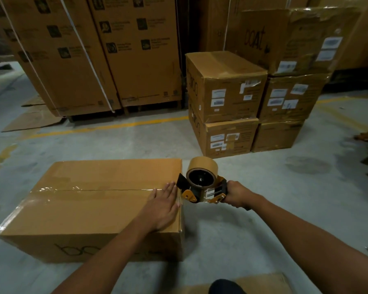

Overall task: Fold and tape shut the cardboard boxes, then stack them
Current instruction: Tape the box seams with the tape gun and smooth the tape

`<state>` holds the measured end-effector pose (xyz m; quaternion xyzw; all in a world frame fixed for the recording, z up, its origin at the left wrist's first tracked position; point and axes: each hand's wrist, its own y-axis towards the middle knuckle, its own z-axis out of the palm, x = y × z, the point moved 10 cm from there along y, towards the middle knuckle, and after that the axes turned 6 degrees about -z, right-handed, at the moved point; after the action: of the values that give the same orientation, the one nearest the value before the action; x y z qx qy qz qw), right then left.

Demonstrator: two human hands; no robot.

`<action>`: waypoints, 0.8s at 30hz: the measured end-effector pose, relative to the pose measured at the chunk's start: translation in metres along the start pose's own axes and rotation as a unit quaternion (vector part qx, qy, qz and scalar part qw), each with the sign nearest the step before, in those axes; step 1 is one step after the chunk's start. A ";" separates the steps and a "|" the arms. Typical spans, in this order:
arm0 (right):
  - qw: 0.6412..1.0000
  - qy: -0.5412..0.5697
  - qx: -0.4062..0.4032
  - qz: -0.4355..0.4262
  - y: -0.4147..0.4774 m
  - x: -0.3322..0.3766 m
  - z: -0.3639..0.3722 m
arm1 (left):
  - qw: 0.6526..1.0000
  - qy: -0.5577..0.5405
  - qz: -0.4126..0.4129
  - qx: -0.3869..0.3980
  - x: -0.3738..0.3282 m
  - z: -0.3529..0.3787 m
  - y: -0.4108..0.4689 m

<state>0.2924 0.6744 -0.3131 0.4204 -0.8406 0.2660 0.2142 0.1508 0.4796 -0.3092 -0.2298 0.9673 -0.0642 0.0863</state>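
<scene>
Atop the box (89,211) left hand (165,203) lies flat; right hand (237,196) grips dispenser (202,183) alongside.

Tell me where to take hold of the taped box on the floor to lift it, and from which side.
Probably by its two short ends, low at the bottom edges, one hand from each side. The box lies flat and is long, with smooth closed faces and no visible handle. The right hand would need to put down the tape dispenser.
</scene>
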 end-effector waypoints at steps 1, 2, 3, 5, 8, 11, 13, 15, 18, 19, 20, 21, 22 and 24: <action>1.000 0.010 0.001 -0.001 0.001 -0.001 0.002 | 1.000 0.002 -0.009 -0.009 -0.001 -0.002 0.002; 1.000 0.023 0.002 -0.003 0.002 -0.002 0.004 | 1.000 0.005 -0.018 -0.023 -0.002 -0.004 0.004; 0.999 0.038 0.001 -0.003 0.003 -0.003 0.006 | 0.999 0.009 -0.028 -0.036 -0.002 -0.006 0.007; 0.997 0.072 0.005 -0.001 0.003 -0.006 0.014 | 0.998 0.016 -0.039 -0.052 -0.002 -0.009 0.008; 0.995 0.101 0.008 0.015 0.002 -0.013 0.027 | 0.998 0.008 -0.043 -0.052 -0.001 -0.007 0.008; 0.995 0.099 0.006 0.019 0.005 -0.015 0.028 | 0.998 0.007 -0.044 -0.053 -0.002 -0.008 0.009; 0.996 0.082 0.003 0.017 0.008 -0.014 0.024 | 0.998 0.006 -0.048 -0.047 -0.003 -0.007 0.009; 0.998 0.055 0.001 0.017 0.009 -0.011 0.017 | 0.998 0.008 -0.051 -0.042 -0.003 -0.007 0.008; 1.000 0.005 -0.003 0.015 0.010 -0.004 0.008 | 0.998 0.007 -0.052 -0.035 -0.002 -0.006 0.009; 1.000 -0.008 -0.002 0.015 0.009 -0.002 0.006 | 0.998 0.006 -0.051 -0.034 -0.002 -0.005 0.009; 1.000 -0.017 -0.001 0.013 0.008 0.000 0.004 | 0.998 0.004 -0.050 -0.033 -0.003 -0.005 0.008; 1.000 -0.025 -0.001 0.011 0.007 0.002 0.002 | 0.998 0.001 -0.050 -0.033 -0.003 -0.005 0.008; 0.999 -0.032 0.000 0.011 0.006 0.003 0.001 | 0.998 -0.002 -0.050 -0.033 -0.002 -0.005 0.008; 0.999 -0.041 -0.001 0.009 0.006 0.004 -0.002 | 0.998 -0.008 -0.051 -0.033 -0.003 -0.007 0.007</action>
<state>0.2859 0.6762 -0.3107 0.4231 -0.8526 0.2496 0.1781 0.1489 0.4878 -0.3035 -0.2823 0.9551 -0.0348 0.0832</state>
